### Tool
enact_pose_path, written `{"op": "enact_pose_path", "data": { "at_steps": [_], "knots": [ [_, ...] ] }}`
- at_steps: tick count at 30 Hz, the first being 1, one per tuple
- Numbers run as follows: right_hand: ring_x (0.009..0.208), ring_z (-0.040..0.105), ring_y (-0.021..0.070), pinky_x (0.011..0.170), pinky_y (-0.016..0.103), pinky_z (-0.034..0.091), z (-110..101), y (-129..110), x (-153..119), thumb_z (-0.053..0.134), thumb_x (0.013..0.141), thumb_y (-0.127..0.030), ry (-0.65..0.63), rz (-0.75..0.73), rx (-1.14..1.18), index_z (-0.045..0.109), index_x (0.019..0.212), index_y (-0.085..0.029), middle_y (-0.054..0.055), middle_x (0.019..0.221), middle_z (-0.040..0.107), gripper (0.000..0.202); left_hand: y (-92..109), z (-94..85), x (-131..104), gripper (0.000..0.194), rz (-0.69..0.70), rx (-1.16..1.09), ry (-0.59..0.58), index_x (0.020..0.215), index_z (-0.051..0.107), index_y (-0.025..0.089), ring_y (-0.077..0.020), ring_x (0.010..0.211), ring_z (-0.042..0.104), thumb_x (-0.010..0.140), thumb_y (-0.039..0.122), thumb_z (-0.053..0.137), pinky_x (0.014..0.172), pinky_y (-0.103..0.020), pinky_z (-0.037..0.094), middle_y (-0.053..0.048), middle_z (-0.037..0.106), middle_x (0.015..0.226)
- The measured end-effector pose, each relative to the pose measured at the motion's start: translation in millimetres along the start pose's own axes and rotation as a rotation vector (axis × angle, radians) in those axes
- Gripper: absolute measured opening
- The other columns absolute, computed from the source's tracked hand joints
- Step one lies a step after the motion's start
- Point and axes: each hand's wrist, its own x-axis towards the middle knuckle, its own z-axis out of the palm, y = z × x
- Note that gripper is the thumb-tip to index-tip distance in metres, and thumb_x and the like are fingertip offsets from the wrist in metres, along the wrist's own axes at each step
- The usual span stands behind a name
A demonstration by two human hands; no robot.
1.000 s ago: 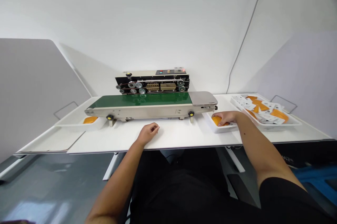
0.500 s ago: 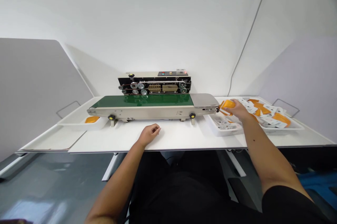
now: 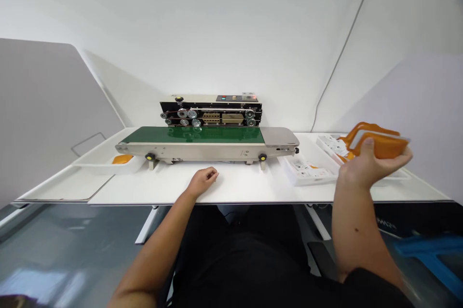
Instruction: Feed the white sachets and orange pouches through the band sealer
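Observation:
My right hand point(image 3: 372, 166) is raised at the right, over the white trays. It grips a stack of orange pouches point(image 3: 387, 145), fanned apart at the top with a whitish layer between them. Beneath and behind the hand, a white tray point(image 3: 398, 176) of white-and-orange packets point(image 3: 334, 145) is partly hidden. My left hand point(image 3: 203, 181) lies on the white table point(image 3: 235, 187) in front of the conveyor sealing machine point(image 3: 202, 153), fingers curled in with nothing visible in them.
Beside the conveyor's right end stands a smaller white tray point(image 3: 300, 180) with printed packets point(image 3: 309, 169). On the left, another white tray point(image 3: 97, 168) holds an orange pouch point(image 3: 122, 159). A grey partition point(image 3: 43, 115) borders the left side; a cable point(image 3: 342, 52) runs down the wall.
My right hand has moved right and up from beside the conveyor's end, and the orange pouches in it now show as a fanned stack. My left hand stays on the table.

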Motion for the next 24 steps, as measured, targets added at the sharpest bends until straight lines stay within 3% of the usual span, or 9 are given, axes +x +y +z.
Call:
{"op": "enact_pose_path", "data": {
  "at_steps": [3, 5, 6, 8, 11, 14, 19, 22, 24],
  "knots": [
    [0.108, 0.07, 0.0386, 0.079, 0.059, 0.063, 74, -19, -5, 0.08, 0.073, -0.043, -0.231, -0.143, -0.06, 0.052, 0.131, -0.039, 0.008, 0.116, 0.071, 0.065, 2, -0.9, 0, 0.023, -0.002, -0.008, -0.009, 0.083, 0.066, 0.021, -0.0174, 0.064, 0.061, 0.091, 0.038, 0.054, 0.06, -0.025, 0.044, 0.0, 0.068, 0.067],
    [0.116, 0.066, 0.0401, 0.086, 0.064, 0.06, 127, -27, -9, 0.076, 0.077, -0.04, -0.293, -0.22, -0.105, 0.043, 0.14, -0.043, 0.007, 0.122, 0.069, 0.07, 4, -1.7, 0, 0.022, 0.002, -0.015, -0.017, 0.082, 0.065, 0.021, -0.0174, 0.064, 0.061, 0.092, 0.038, 0.054, 0.061, -0.026, 0.044, 0.0, 0.068, 0.067],
    [0.122, 0.063, 0.04, 0.091, 0.065, 0.057, 154, -29, -10, 0.07, 0.082, -0.038, -0.207, -0.242, -0.137, 0.037, 0.144, -0.045, 0.007, 0.126, 0.067, 0.071, 5, -2.0, 0, 0.023, 0.005, -0.015, -0.019, 0.081, 0.064, 0.021, -0.0173, 0.064, 0.061, 0.092, 0.038, 0.054, 0.062, -0.026, 0.045, 0.0, 0.068, 0.067],
    [0.126, 0.061, 0.036, 0.1, 0.061, 0.053, 201, -29, -8, 0.059, 0.091, -0.035, 0.081, -0.28, -0.239, 0.029, 0.147, -0.048, 0.005, 0.131, 0.065, 0.065, 5, -2.6, 0, 0.024, 0.017, -0.01, -0.022, 0.08, 0.064, 0.021, -0.017, 0.064, 0.061, 0.094, 0.038, 0.053, 0.063, -0.026, 0.045, 0.0, 0.068, 0.069],
    [0.115, 0.067, 0.0265, 0.1, 0.046, 0.056, 252, -24, 10, 0.054, 0.096, -0.036, 0.047, -0.379, -0.389, 0.028, 0.143, -0.057, -0.007, 0.129, 0.067, 0.058, 4, -3.9, -2, 0.023, 0.057, -0.026, -0.034, 0.087, 0.065, 0.021, -0.0176, 0.07, 0.063, 0.096, 0.037, 0.052, 0.067, -0.027, 0.047, -0.001, 0.07, 0.077],
    [0.115, 0.066, 0.0243, 0.102, 0.042, 0.054, 276, -19, 34, 0.051, 0.096, -0.031, -0.054, -0.396, -0.473, 0.03, 0.142, -0.061, -0.015, 0.133, 0.065, 0.059, 5, -6.4, -4, 0.023, 0.126, -0.068, -0.102, 0.11, 0.064, 0.021, -0.0198, 0.083, 0.067, 0.094, 0.036, 0.057, 0.075, -0.029, 0.05, -0.005, 0.073, 0.095],
    [0.131, 0.055, 0.0247, 0.114, 0.041, 0.044, 285, -10, 47, 0.056, 0.094, -0.025, -0.094, -0.366, -0.435, 0.037, 0.142, -0.06, -0.018, 0.148, 0.052, 0.063, 10, -6.7, -3, 0.051, 0.288, 0.006, -0.219, 0.133, 0.058, 0.024, -0.0254, 0.104, 0.064, 0.088, 0.045, 0.07, 0.094, -0.036, 0.052, -0.011, 0.066, 0.12],
    [0.146, 0.038, 0.0288, 0.121, 0.047, 0.033, 285, -6, 40, 0.062, 0.091, -0.026, -0.129, -0.279, -0.441, 0.039, 0.143, -0.054, -0.016, 0.156, 0.043, 0.064, 11, -1.7, -1, 0.055, 0.341, 0.088, -0.171, 0.134, 0.06, 0.025, -0.0304, 0.122, 0.056, 0.085, 0.043, 0.075, 0.107, -0.043, 0.046, -0.014, 0.059, 0.132],
    [0.148, 0.033, 0.0324, 0.12, 0.054, 0.034, 282, -14, 37, 0.068, 0.087, -0.032, -0.131, -0.276, -0.415, 0.04, 0.144, -0.051, -0.011, 0.156, 0.044, 0.066, 11, 1.8, -1, 0.055, 0.378, 0.134, -0.15, 0.136, 0.059, 0.026, -0.0321, 0.132, 0.05, 0.086, 0.04, 0.075, 0.112, -0.046, 0.041, -0.015, 0.053, 0.143]
  ]
}}
